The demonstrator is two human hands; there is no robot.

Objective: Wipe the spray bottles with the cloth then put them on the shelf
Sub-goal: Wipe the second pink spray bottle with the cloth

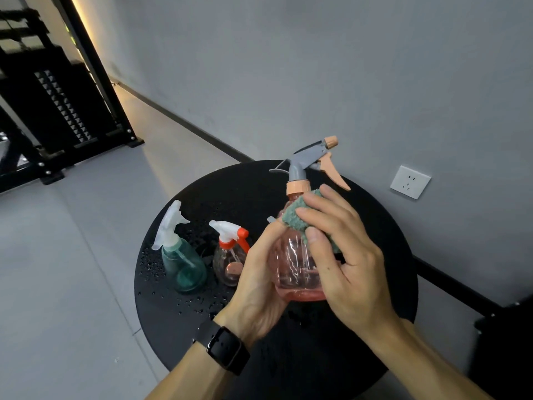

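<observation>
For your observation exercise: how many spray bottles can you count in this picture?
3. A clear teal plastic spray bottle stands at the round black table's left; a clear bottle with an orange-and-white trigger stands beside it; a pink bottle is held up in both hands.

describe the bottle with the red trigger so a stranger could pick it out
On the round black table, two bottles stand left of the hands. The small clear bottle is the nearer one to the hands, beside the teal bottle. Only it has a white head with a red trigger.
</observation>
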